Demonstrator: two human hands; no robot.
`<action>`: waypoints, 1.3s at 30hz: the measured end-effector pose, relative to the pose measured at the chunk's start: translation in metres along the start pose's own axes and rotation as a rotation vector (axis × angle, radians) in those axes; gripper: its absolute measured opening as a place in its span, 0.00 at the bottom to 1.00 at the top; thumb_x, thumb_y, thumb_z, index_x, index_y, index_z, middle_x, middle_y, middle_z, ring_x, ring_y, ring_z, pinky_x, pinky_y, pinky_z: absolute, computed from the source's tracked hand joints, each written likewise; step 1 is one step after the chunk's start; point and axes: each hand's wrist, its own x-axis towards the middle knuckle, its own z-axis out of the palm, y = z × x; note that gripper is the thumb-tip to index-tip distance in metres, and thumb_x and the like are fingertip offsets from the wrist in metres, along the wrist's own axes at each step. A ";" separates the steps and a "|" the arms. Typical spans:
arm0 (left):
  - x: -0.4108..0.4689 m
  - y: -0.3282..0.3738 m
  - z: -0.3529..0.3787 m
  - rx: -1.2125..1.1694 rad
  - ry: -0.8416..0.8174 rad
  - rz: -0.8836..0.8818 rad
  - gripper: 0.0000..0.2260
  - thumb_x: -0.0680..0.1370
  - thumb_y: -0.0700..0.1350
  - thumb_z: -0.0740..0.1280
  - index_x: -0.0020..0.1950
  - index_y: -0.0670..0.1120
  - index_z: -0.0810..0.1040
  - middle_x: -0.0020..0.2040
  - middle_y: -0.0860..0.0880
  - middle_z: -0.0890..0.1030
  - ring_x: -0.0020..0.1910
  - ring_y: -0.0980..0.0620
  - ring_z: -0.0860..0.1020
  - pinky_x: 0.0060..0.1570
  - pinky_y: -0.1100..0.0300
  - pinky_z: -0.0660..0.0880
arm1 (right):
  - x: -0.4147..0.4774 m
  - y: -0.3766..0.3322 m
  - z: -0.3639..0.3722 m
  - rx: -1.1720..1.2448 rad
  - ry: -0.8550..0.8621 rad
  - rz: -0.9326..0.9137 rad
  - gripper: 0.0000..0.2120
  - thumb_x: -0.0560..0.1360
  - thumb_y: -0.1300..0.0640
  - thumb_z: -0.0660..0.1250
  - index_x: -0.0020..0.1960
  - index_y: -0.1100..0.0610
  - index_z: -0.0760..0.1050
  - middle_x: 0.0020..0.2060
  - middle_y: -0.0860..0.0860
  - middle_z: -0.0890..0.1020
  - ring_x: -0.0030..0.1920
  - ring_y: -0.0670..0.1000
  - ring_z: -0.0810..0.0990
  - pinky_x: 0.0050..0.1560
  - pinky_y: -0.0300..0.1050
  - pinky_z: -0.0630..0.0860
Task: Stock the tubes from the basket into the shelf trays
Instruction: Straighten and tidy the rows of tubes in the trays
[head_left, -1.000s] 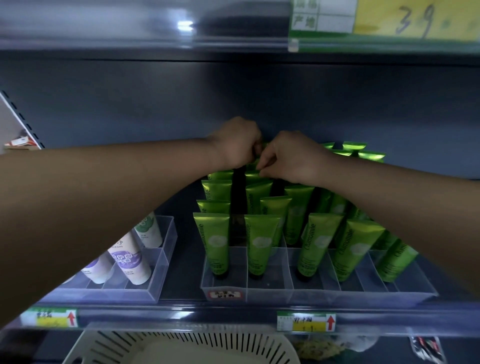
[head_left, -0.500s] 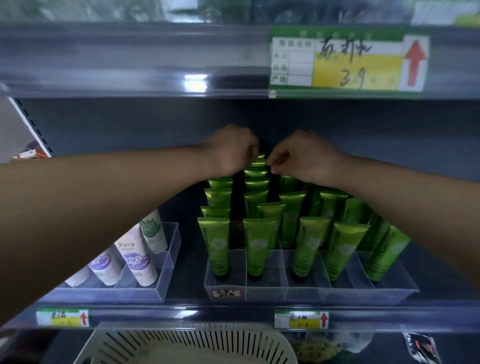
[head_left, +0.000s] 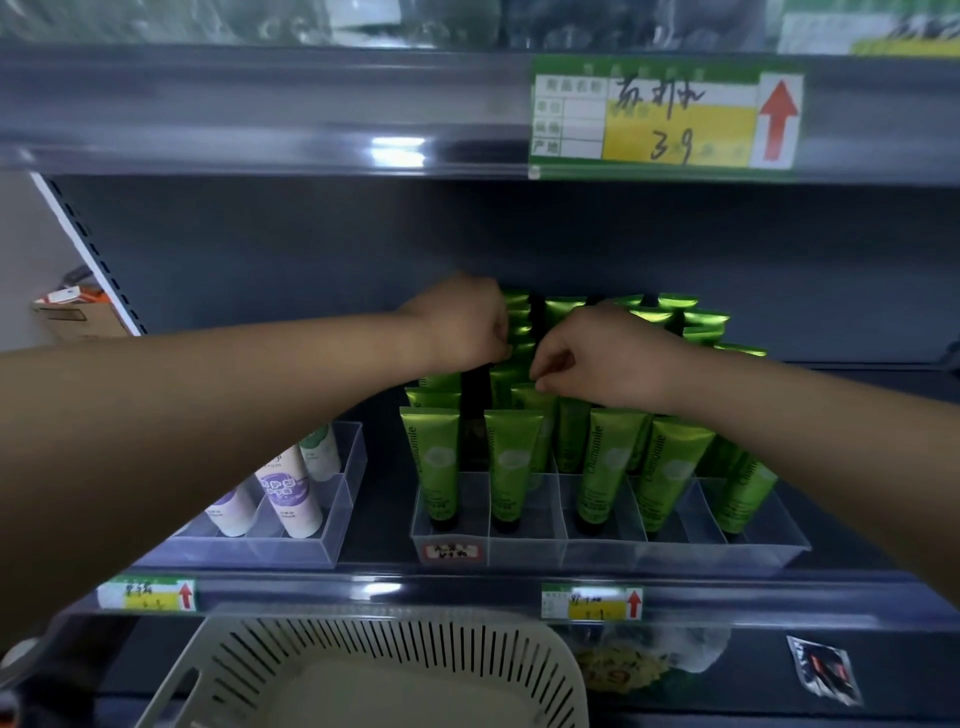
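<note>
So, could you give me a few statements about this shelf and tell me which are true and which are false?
1. The left hand and the right hand are both at the green tubes, fingers curled. True.
2. The green tubes lie flat in a pile. False: they stand cap-down in rows in a clear divided tray.
3. The smaller tray to the left holds white tubes, some with purple labels. True.
4. The white basket sits on the shelf above the hands. False: it is at the bottom of the view, below the tubes' shelf.
5. The arrow on the upper price label points down. False: the red arrow points up.
</note>
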 end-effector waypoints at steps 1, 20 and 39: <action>-0.001 0.001 0.000 -0.009 0.008 0.005 0.05 0.73 0.47 0.69 0.42 0.47 0.83 0.39 0.48 0.82 0.42 0.50 0.79 0.38 0.64 0.68 | 0.000 0.000 0.001 -0.014 -0.004 -0.002 0.07 0.72 0.58 0.70 0.49 0.55 0.83 0.45 0.49 0.84 0.42 0.42 0.75 0.37 0.30 0.63; 0.003 0.005 0.009 0.047 -0.053 0.098 0.06 0.72 0.39 0.68 0.41 0.48 0.82 0.29 0.55 0.71 0.35 0.53 0.73 0.34 0.65 0.64 | 0.007 -0.003 0.014 0.091 0.047 0.040 0.07 0.71 0.60 0.72 0.49 0.56 0.84 0.44 0.50 0.84 0.39 0.41 0.74 0.30 0.23 0.63; 0.005 -0.002 0.012 0.041 -0.015 0.094 0.07 0.73 0.39 0.67 0.47 0.46 0.83 0.45 0.44 0.83 0.45 0.46 0.79 0.38 0.63 0.67 | 0.009 -0.007 0.021 0.066 0.083 -0.011 0.07 0.71 0.61 0.71 0.48 0.57 0.84 0.45 0.51 0.85 0.40 0.40 0.74 0.39 0.26 0.64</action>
